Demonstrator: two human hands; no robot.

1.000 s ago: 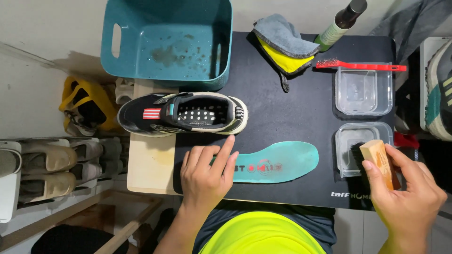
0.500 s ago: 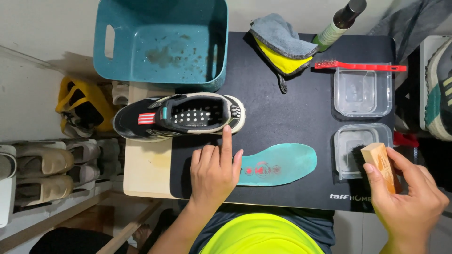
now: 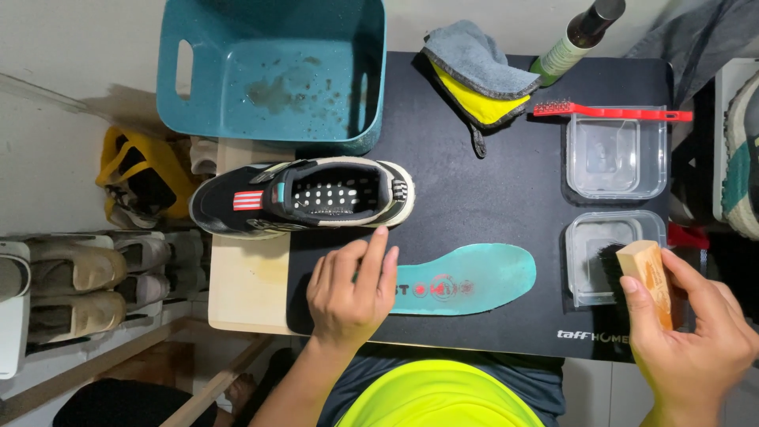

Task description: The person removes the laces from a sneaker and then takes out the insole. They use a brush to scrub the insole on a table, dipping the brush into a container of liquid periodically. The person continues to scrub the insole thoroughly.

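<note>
Black mat (image 3: 506,198) w/ teal tub (image 3: 277,71) at far left. Shoe (image 3: 304,198) lay mid-mat, teal insole (image 3: 466,278) just near of it. Left hand (image 3: 348,292) lay open, flat on insole's left end, gripping nothing. Right hand (image 3: 696,332) closed round wooden brush (image 3: 644,273) over near-right clear tray (image 3: 589,237).

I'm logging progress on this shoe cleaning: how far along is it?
Done: the teal insole is out of the black sneaker and lies on the black mat. In hand: the right hand holds a wooden brush over a clear tub; the left hand rests on the insole. Left: no scrubbing or suds show yet.
</note>
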